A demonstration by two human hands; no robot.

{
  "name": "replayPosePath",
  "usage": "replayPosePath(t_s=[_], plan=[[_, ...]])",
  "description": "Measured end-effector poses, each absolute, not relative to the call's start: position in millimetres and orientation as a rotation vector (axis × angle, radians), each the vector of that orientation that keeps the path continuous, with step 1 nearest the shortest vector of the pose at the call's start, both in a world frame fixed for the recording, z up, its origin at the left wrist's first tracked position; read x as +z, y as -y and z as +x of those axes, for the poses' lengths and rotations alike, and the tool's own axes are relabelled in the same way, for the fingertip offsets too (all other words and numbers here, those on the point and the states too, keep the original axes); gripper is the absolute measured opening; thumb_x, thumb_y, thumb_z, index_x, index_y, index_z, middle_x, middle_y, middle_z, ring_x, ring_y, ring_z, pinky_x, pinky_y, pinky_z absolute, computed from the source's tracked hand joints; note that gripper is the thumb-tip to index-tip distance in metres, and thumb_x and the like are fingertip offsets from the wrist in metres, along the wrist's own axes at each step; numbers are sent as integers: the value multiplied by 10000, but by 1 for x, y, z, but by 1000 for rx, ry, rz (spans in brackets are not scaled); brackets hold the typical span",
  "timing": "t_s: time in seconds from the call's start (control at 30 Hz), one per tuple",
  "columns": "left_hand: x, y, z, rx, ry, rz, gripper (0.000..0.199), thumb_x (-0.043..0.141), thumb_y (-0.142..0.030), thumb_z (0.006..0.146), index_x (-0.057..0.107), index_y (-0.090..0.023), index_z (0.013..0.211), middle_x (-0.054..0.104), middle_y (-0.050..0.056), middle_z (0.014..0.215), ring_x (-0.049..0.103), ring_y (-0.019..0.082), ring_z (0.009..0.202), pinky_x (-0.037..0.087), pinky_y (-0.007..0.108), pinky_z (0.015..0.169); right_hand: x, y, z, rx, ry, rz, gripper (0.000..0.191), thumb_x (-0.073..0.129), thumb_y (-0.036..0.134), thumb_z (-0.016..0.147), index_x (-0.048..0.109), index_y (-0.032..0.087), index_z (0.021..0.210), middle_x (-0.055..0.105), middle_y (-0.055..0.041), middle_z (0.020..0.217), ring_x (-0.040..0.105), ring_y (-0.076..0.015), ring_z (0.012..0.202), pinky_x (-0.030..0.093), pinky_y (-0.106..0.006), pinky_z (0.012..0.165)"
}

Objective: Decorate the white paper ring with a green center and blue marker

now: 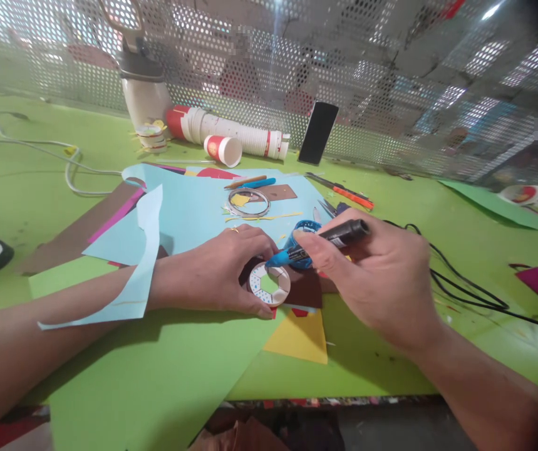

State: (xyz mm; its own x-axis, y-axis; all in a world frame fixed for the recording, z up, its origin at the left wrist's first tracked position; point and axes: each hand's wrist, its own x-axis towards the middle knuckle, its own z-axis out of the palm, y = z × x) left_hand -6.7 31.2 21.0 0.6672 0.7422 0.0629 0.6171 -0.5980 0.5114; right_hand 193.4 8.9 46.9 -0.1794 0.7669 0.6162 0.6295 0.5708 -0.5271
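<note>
My left hand [217, 269] grips a small white ring [258, 289] between thumb and fingers. Black lines split the ring's face into sections, and blue dots cover those on its left side. A marker [339, 238] with a black barrel and blue front end is held in my right hand [381, 282], its tip at the ring's upper edge. Just behind the marker is a blue round object [307, 227], partly hidden. A curled strip of light blue paper [149, 250] lies across my left forearm. Brown paper [309, 291] and yellow paper [304, 335] lie below the ring.
Farther back are a large white bottle [144, 97], stacked paper cups [235, 130], a single cup [224, 150] on its side and a propped phone [318, 133]. A cutter [351, 195] and scissors [332, 210] lie right of centre. Black cables [466, 288] run along the right.
</note>
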Motion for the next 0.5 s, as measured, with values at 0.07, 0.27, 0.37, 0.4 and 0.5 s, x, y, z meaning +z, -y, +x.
replayPosePath(t_s=[0.07, 0.27, 0.37, 0.4, 0.5], plan=[[21, -31, -7, 374, -1054, 2438, 541, 813, -432, 681, 569, -198, 1104, 600, 68, 1113, 548, 273, 1073, 446, 398, 904, 47, -9, 193, 172, 1891, -1125, 329, 720, 371, 821, 558, 186, 603, 445, 57, 515, 348, -87, 502, 343, -228, 470], [21, -32, -7, 366, -1057, 2448, 511, 803, -459, 686, 572, -195, 1058, 601, 68, 1106, 548, 278, 1072, 447, 398, 895, 46, -8, 194, 171, 1887, -1134, 333, 721, 380, 821, 557, 188, 603, 439, 58, 513, 350, -89, 504, 343, -225, 467], [21, -31, -7, 385, -1055, 2441, 537, 816, -457, 671, 576, -197, 1075, 605, 69, 1114, 552, 284, 1076, 445, 399, 899, 47, -9, 194, 183, 1897, -1116, 334, 721, 375, 823, 554, 189, 601, 452, 55, 515, 357, -89, 505, 346, -225, 468], [21, -31, -7, 390, -1056, 2437, 556, 820, -455, 666, 575, -201, 1096, 605, 68, 1116, 554, 283, 1073, 447, 399, 896, 47, -9, 193, 187, 1899, -1109, 332, 722, 368, 822, 551, 191, 599, 455, 55, 515, 357, -89, 503, 345, -226, 466], [21, -31, -8, 393, -1061, 2431, 597, 824, -461, 659, 568, -213, 1139, 605, 65, 1117, 558, 281, 1065, 449, 397, 892, 47, -9, 193, 198, 1903, -1105, 323, 721, 352, 824, 550, 192, 601, 463, 56, 519, 352, -88, 502, 339, -226, 460]])
